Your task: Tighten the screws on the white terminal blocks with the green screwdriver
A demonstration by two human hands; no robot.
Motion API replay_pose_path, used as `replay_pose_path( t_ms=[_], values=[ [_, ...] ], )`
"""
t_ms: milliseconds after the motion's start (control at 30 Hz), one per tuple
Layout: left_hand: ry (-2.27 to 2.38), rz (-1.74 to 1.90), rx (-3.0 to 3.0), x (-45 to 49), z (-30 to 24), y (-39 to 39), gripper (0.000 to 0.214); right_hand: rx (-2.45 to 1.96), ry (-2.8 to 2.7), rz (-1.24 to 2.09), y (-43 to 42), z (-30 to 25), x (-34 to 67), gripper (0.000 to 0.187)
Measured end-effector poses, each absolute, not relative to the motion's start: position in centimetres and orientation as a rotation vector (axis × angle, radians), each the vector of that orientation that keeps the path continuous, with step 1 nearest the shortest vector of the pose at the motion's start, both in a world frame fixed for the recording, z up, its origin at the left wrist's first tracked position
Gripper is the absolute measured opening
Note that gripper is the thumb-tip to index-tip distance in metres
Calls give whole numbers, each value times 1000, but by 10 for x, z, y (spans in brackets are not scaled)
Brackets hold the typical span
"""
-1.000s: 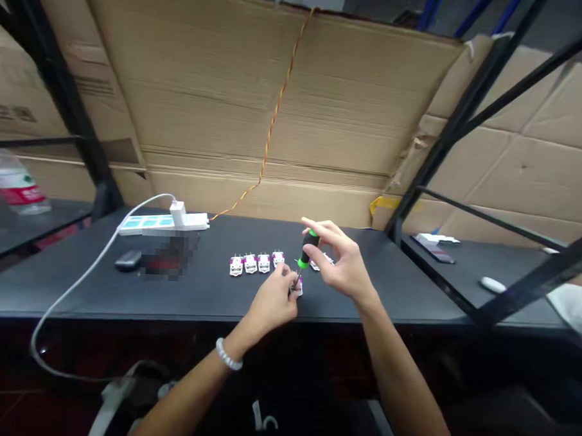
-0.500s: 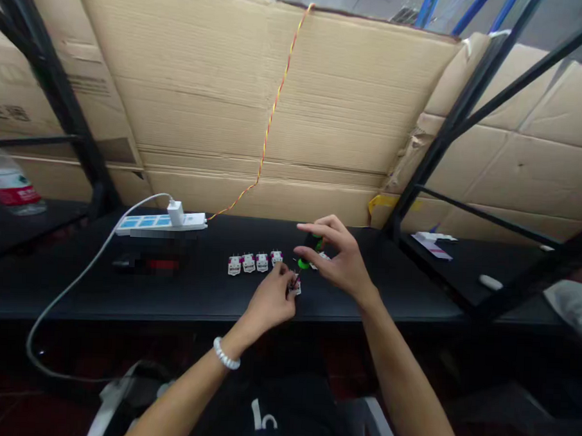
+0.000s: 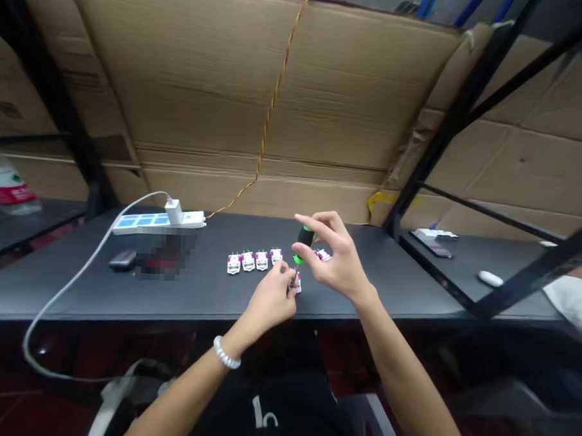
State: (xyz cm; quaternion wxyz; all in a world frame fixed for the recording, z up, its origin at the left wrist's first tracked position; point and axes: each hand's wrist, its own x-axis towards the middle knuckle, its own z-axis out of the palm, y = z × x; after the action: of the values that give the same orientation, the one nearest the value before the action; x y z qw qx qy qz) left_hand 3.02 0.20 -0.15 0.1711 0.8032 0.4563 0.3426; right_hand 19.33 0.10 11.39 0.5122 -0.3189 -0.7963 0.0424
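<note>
White-and-magenta connector blocks (image 3: pixel 254 262) sit in a row on the black bench (image 3: pixel 201 297); the left hand (image 3: pixel 268 300) pinches a lone block (image 3: pixel 296 285) while the right hand (image 3: pixel 340 262) closes around a green-handled screwdriver (image 3: pixel 304 243), its shaft reaching down to that block

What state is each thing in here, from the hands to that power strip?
Left hand: fingers closed on a small white module.
Right hand: holding a green-and-black screwdriver by the handle.
Screwdriver: tip down at the small white module.
Row of four white modules: lying side by side, not held.
Fifth white module: lying beyond the right hand, not held.
White charger: plugged into the power strip.
</note>
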Motion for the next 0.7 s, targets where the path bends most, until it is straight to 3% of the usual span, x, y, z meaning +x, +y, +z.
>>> replay_pose_path(
  t_ms=[100, 233, 367, 467, 600, 700],
  values=[
    [1293, 962, 2305, 31, 0, 1, 16, -689, -1983, 282, 2, 114, 196, 49],
    [1326, 936, 2312, 31, 1, 0, 16, -730, -1907, 198, 4, 113, 199, 37],
    [1319, 926, 2327, 31, 1, -1, 16, -744, -1984, 227, 4, 112, 204, 52],
    [1324, 913, 2331, 32, 0, -1, 16, -646, -2010, 301, 6, 112, 207, 51],
    [1338, 911, 2332, 32, 0, -1, 17, -695, -1893, 105, 10, 110, 206, 39],
    [1327, 928, 2361, 32, 0, -2, 18, -748, -1914, 25, 10, 108, 205, 45]
  ],
)
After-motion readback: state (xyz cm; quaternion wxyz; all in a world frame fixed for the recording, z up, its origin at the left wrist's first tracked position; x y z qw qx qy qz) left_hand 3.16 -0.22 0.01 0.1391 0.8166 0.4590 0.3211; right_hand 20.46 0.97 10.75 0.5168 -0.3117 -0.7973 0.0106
